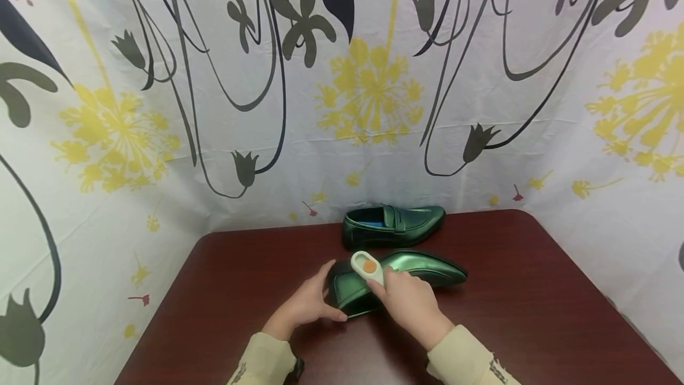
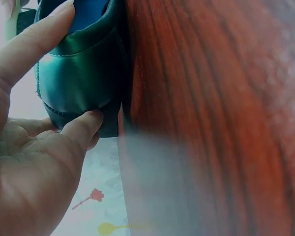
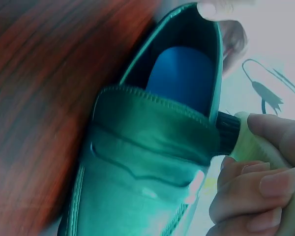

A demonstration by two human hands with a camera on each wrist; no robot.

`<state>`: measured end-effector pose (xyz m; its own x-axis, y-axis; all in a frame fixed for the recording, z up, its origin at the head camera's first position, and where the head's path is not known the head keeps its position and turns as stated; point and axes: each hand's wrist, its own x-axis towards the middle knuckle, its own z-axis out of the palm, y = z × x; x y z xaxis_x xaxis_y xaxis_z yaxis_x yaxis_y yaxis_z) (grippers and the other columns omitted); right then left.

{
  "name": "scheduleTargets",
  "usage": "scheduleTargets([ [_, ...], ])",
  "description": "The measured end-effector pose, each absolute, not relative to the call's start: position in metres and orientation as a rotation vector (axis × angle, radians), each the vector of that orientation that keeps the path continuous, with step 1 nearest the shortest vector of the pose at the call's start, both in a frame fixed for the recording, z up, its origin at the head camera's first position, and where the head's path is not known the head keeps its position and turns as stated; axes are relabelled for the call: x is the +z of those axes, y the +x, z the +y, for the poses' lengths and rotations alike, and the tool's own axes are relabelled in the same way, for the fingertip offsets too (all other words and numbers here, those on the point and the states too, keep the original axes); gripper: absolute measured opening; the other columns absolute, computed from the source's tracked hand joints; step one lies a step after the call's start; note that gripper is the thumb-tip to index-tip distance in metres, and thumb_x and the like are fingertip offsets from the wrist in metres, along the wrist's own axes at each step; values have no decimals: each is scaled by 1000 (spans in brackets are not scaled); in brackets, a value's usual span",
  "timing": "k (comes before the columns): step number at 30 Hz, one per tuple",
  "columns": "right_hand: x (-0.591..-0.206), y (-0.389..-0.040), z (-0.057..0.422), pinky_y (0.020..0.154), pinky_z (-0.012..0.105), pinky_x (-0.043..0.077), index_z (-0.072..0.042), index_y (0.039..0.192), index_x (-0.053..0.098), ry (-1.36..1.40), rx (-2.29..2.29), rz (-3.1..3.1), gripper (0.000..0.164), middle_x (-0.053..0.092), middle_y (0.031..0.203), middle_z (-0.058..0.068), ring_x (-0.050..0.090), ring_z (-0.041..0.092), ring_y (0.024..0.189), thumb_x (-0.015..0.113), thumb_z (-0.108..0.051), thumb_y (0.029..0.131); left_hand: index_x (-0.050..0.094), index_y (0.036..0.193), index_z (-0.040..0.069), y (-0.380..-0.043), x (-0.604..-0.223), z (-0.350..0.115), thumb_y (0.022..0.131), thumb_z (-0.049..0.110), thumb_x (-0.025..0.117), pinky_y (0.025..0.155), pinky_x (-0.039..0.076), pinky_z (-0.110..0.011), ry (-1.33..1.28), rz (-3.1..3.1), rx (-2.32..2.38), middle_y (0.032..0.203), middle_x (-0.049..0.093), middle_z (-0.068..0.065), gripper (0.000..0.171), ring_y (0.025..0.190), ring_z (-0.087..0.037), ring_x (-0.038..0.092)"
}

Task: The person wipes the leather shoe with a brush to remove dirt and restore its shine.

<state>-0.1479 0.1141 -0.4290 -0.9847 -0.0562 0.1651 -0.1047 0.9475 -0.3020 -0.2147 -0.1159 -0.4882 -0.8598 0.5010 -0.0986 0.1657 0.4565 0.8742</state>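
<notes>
A shiny green loafer [image 1: 427,267] is tipped onto its side on the table, toe to the right, its blue insole [image 3: 182,76] showing in the right wrist view. My left hand [image 1: 307,302] grips its heel, the thumb at the opening's rim and the fingers against the heel's back and base [image 2: 78,115]. In my right hand [image 1: 411,305] is a shoe brush with a pale handle [image 1: 374,273] and an orange spot on top. Its dark bristles [image 3: 228,135] meet the loafer's outer side, just below the opening beside the strap.
A matching green loafer [image 1: 419,224] stands upright behind, near the table's back edge. The dark reddish wooden table [image 1: 240,272] has a flower-printed white curtain [image 1: 299,135] at its back and sides.
</notes>
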Motion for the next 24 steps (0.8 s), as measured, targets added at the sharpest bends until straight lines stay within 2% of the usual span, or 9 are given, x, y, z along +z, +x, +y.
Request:
scheduleTargets([
  [5, -434, -148, 102, 42, 38, 41, -8, 96, 66, 158, 442, -2954, 41, 58, 60, 4, 54, 22, 48, 63, -48, 97, 17, 161, 7, -215, -488, -116, 69, 14, 95, 112, 43, -46, 580, 2381, 1349, 166, 23, -16, 121, 150, -32, 33],
  [11, -436, -144, 90, 40, 36, 41, -8, 93, 65, 229, 422, -2908, 40, 57, 57, 4, 52, 21, 45, 65, -48, 96, 18, 160, 6, -215, -487, -117, 68, 16, 95, 112, 43, -47, 606, 2398, 1347, 164, 29, -14, 120, 148, -31, 37],
  [16, -438, -141, 82, 40, 36, 41, -9, 93, 64, 286, 389, -2889, 39, 57, 57, 4, 53, 21, 45, 65, -48, 96, 15, 161, 5, -216, -488, -118, 69, 14, 94, 111, 44, -45, 609, 2376, 1363, 165, 27, -15, 121, 149, -32, 35],
  [24, -447, -135, 72, 42, 36, 42, -11, 89, 59, 362, 348, -2877, 39, 58, 59, 4, 54, 21, 47, 64, -50, 95, 19, 160, 5, -218, -491, -119, 67, 26, 96, 108, 43, -51, 656, 2490, 1280, 153, 46, -13, 123, 132, -27, 51],
])
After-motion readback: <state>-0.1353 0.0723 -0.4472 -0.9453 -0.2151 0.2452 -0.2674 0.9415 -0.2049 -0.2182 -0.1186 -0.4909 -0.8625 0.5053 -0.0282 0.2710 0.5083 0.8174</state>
